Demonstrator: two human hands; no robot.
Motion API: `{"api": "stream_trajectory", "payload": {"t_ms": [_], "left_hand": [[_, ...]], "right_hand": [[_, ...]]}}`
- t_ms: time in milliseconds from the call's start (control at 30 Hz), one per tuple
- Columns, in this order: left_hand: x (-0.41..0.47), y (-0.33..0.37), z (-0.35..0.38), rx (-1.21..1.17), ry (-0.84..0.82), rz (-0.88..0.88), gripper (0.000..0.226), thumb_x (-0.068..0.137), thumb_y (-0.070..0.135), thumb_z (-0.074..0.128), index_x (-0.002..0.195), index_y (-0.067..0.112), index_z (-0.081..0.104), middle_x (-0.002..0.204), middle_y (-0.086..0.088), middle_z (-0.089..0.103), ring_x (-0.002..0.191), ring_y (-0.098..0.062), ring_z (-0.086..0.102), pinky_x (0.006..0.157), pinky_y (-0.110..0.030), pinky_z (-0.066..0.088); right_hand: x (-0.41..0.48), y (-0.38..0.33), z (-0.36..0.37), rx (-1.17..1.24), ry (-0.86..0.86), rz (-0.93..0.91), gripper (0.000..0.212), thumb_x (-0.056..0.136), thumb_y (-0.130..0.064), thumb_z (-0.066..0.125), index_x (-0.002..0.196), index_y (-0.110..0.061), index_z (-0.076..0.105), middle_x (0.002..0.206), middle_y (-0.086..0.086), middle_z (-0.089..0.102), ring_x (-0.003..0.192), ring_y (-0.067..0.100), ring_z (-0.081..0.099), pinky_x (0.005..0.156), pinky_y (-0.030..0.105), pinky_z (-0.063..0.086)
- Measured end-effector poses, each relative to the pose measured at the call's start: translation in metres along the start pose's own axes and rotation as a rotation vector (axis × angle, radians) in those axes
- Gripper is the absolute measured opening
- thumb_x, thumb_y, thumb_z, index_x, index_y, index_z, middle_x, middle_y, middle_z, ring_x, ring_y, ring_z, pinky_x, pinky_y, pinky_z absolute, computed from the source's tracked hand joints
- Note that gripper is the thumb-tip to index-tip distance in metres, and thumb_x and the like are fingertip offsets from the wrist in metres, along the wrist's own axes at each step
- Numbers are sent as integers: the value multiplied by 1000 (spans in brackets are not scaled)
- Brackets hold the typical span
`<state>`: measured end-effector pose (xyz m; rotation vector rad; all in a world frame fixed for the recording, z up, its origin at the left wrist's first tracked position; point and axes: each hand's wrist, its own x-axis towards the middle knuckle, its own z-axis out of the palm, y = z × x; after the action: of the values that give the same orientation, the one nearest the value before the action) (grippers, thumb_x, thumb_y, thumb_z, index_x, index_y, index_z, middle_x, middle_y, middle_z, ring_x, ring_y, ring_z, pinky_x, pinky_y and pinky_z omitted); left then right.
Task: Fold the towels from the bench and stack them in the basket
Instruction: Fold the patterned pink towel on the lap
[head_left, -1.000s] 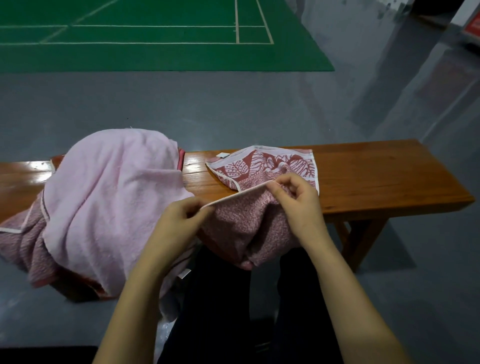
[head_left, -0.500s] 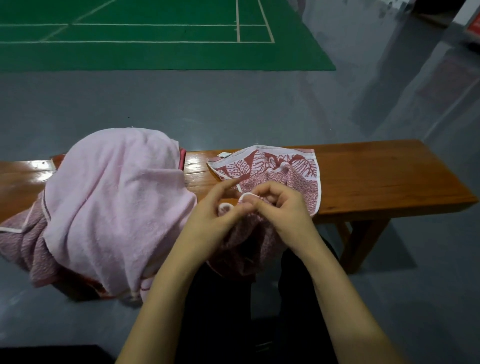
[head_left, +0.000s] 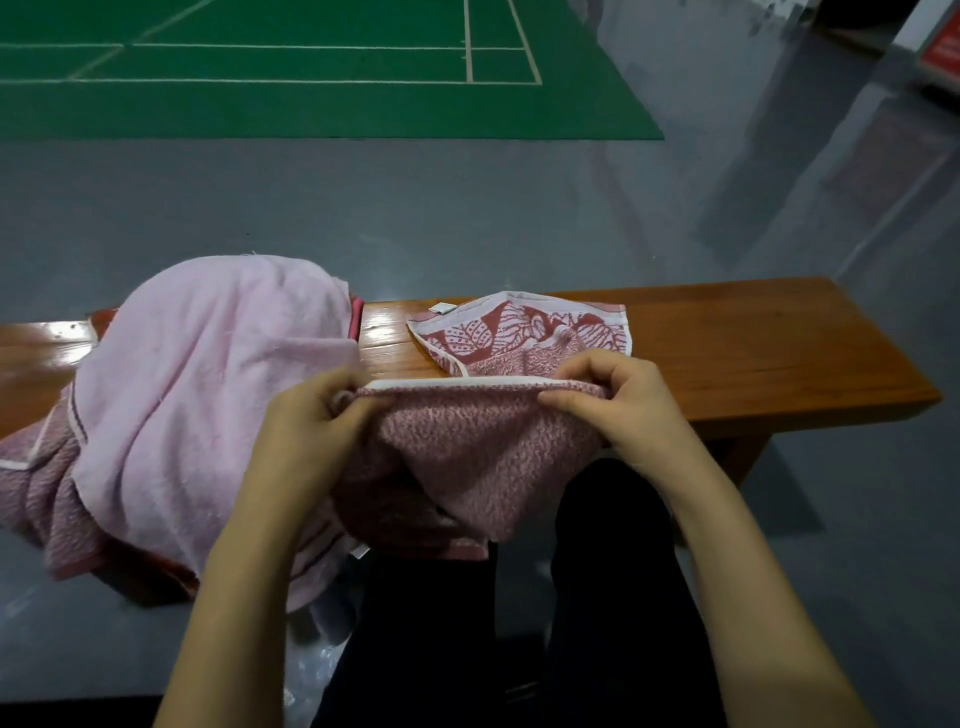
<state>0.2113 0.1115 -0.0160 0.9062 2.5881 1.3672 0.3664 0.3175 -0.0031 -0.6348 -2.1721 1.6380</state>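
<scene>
A red-and-white leaf-patterned towel lies partly on the wooden bench and hangs over its front edge. My left hand pinches the left end of its white-trimmed edge. My right hand pinches the right end, and the edge is stretched taut between them. A heap of towels sits at the left of the bench, with a pale pink towel on top and a reddish towel under it. No basket is in view.
The bench's right end is bare wood. Grey floor lies beyond the bench, with a green court mat further back. My dark-trousered legs are below the hanging towel. Clear plastic shows on the floor near my left forearm.
My hands had come together at the middle of the towel edge; they have since moved apart and now stretch that edge flat between them.
</scene>
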Motion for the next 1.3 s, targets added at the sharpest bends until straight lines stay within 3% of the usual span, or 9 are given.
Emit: {"api": "stream_trajectory", "payload": {"t_ms": [233, 333, 467, 633, 767, 867, 1000, 1100, 1300], "left_hand": [[-12, 46, 28, -315, -280, 80, 32, 90, 25, 61, 121, 33, 56, 117, 26, 59, 111, 17, 50, 92, -3, 36], [-11, 47, 36, -299, -317, 86, 13, 93, 31, 56, 99, 31, 68, 97, 18, 69, 95, 6, 59, 82, -12, 43], [-10, 47, 31, -267, -318, 108, 17, 85, 29, 67, 71, 19, 67, 71, -2, 64, 68, -14, 55, 63, -23, 41], [-7, 41, 13, -217, -158, 84, 21, 77, 18, 75, 62, 28, 64, 62, 19, 61, 62, 6, 52, 62, -8, 37], [-2, 22, 3, -71, -12, 87, 20, 81, 21, 73, 67, 30, 62, 76, 8, 61, 72, 0, 54, 68, -10, 37], [-5, 24, 13, 93, 33, 51, 4, 89, 18, 63, 91, 21, 63, 101, 3, 55, 87, -11, 55, 80, -20, 40], [-19, 54, 35, -229, -211, 64, 45, 97, 14, 48, 135, 36, 37, 122, 18, 52, 108, -2, 56, 93, -7, 37], [-24, 64, 48, -286, -385, 40, 35, 97, 29, 50, 121, 53, 44, 110, 24, 60, 105, 5, 58, 92, -13, 43], [-15, 54, 44, -134, -302, 44, 13, 83, 39, 68, 87, 26, 70, 77, 11, 68, 75, -1, 60, 67, -16, 45]], "right_hand": [[-6, -6, 39, 26, -147, -184, 14, 84, -16, 71, 82, -30, 69, 84, -9, 68, 84, 10, 64, 76, 26, 50], [-7, -9, 39, 31, -136, -189, 7, 85, -11, 69, 92, -14, 70, 89, -1, 70, 89, 14, 66, 81, 29, 53], [-8, -6, 28, -34, -133, -140, 10, 81, -19, 73, 80, -28, 70, 75, -12, 66, 76, 5, 61, 72, 24, 47], [-10, -5, 14, -98, -99, -74, 7, 79, -27, 74, 74, -24, 70, 77, -10, 67, 77, 2, 60, 68, 19, 46], [-9, -1, 6, -115, -23, -65, 6, 81, -23, 72, 76, -26, 70, 84, -11, 68, 86, 4, 61, 75, 20, 44], [-7, 0, 13, -116, 15, -122, 13, 85, -20, 69, 75, -28, 67, 81, -16, 66, 82, -2, 59, 75, 15, 43], [-6, -2, 30, -63, -27, -184, 17, 87, -18, 67, 76, -30, 64, 77, -19, 65, 77, -2, 58, 71, 14, 42], [-7, -4, 35, -15, -44, -196, 14, 80, -20, 62, 75, -33, 64, 77, -17, 66, 76, 1, 61, 71, 17, 47], [-12, 1, 22, -55, -27, -128, 17, 80, -15, 73, 73, -30, 72, 80, -2, 70, 78, 9, 62, 74, 29, 50]]}}
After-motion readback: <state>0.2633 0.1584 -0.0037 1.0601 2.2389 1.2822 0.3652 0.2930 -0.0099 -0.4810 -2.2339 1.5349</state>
